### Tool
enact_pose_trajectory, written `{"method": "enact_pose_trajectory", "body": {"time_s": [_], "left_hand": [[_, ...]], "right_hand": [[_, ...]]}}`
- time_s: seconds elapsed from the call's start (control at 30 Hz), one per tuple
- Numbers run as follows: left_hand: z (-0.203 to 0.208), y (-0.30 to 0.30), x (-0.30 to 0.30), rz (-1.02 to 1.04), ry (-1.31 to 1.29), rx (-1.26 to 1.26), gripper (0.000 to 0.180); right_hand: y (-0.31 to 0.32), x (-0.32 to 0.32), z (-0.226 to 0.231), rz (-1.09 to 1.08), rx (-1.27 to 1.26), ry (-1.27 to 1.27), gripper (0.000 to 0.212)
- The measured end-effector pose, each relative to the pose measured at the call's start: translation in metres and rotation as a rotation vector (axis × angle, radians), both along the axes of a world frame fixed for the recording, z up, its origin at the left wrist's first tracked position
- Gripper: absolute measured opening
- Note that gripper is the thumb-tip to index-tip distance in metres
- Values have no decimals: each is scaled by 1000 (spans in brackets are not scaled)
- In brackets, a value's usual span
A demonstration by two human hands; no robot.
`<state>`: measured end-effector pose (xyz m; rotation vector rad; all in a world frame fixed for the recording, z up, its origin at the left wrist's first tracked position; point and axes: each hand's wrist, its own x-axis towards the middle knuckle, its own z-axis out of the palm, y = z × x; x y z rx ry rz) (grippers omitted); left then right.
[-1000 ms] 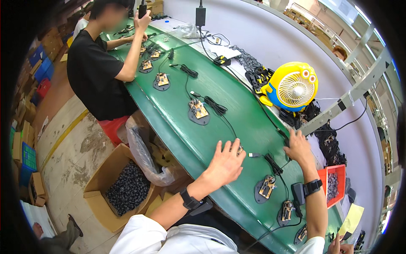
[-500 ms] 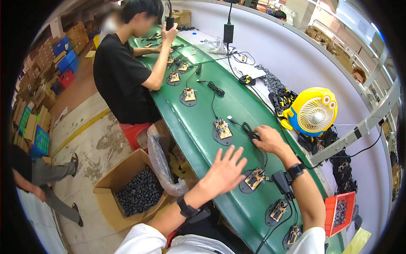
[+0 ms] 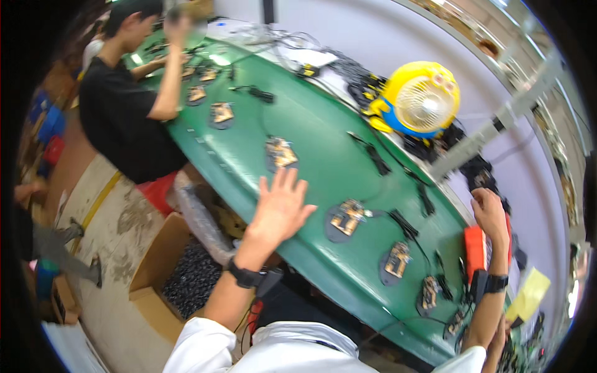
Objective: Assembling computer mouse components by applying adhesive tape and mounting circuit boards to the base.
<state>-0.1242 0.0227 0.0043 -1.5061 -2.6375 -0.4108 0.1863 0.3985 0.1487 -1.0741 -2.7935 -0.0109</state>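
The left hand was spread wide, palm down over the near edge of the green bench, with nothing visible in its hold. The right hand had its fingers bent inward; whether they had hold of anything could not be told.

Just ahead of the left fingertips lay the nearest circuit board on its dark base; contact could not be made out. Right beside the other hand, partly behind its forearm, stood a red bin.

Between the two hands lay a second board, to the right of the left hand, and beyond it, farther from the person, a coiled black cable. A third board lay nearer the right forearm.

Farther out, ahead and left of the right hand, stood a yellow fan. Well beyond the left hand, a co-worker in a black shirt leaned at the bench. Below and left of that hand, a cardboard box held small black parts.
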Motion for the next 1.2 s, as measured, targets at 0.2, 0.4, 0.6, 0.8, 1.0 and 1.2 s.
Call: {"method": "enact_pose_trajectory", "body": {"time_s": [0.2,0.4,0.6,0.8,1.0,1.2], "left_hand": [[-2,-9,7,-52,-11,142,51],[2,-12,18,-73,-28,159,50],[5,-19,28,-80,-38,169,51],[6,-26,32,-118,-74,171,48],[1,-27,32,-99,-102,168,48],[5,-23,34,-100,-112,180,50]], "right_hand": [[65,135,-29,-261,-93,-460,27],[82,172,-81,-230,-185,-36,31],[103,187,-99,-166,-265,-137,34],[96,180,-93,-323,-125,-107,33],[80,159,-69,-502,6,-164,30],[62,153,-53,-557,96,-304,38]]}}
